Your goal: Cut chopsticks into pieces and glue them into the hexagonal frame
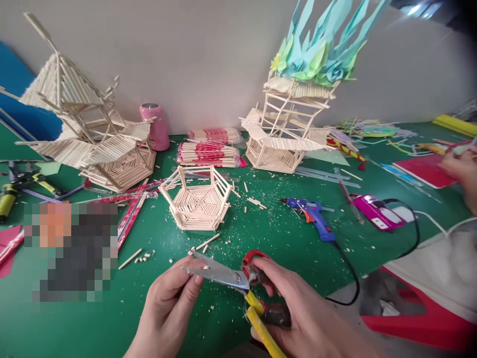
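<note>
My left hand (pixel 169 303) is closed, thumb and fingers pinching a small piece of wooden stick (pixel 205 267) at the scissor blades. My right hand (pixel 294 298) holds the scissors (pixel 227 277) by their handles, one red and dark, the other yellow and dark. The blades are parted and point left, their tips over my left fingertips. Beyond them stands a hexagonal stick frame (pixel 199 201) with a patterned floor and low rails. A loose stick (pixel 207 241) and small cut bits lie between the frame and my hands.
Stick pagodas stand at the left (pixel 85 129) and right (pixel 290 124). A blue glue gun (pixel 315 216) lies right, its cord running beside my right arm. Stick bundles (pixel 208 154) and a pink bottle (pixel 158 127) stand behind. Another person's hand (pixel 464 169) is far right.
</note>
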`<action>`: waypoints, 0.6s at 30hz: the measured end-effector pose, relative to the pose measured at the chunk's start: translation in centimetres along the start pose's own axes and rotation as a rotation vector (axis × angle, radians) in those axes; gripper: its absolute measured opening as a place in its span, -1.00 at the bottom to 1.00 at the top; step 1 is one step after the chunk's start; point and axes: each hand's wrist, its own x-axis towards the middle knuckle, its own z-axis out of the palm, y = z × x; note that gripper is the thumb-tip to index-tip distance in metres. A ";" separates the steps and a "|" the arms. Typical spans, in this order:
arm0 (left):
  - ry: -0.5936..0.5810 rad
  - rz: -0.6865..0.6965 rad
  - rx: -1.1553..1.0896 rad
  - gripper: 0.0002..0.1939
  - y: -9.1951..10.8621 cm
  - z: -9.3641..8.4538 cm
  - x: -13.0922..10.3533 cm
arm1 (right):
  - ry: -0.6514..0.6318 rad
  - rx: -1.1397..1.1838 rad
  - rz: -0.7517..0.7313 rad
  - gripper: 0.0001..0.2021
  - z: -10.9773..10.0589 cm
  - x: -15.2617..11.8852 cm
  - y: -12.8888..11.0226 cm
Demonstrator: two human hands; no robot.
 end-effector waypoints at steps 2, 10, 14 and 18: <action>0.009 0.007 0.011 -0.80 0.3 -0.1 -0.1 | 0.002 -0.005 -0.014 -0.72 0.2 0.0 -0.1; -0.035 -0.053 0.021 -0.84 0.2 -0.7 -0.4 | -0.002 -0.051 -0.008 -0.79 0.6 -0.2 -0.3; -0.038 -0.018 0.003 -0.84 0.1 -1.0 -0.1 | 0.017 -0.104 -0.037 -0.81 0.6 -0.1 -0.5; -0.057 -0.067 0.024 -0.81 0.6 -1.2 -0.1 | 0.048 -0.121 -0.059 -0.87 0.9 0.1 -0.3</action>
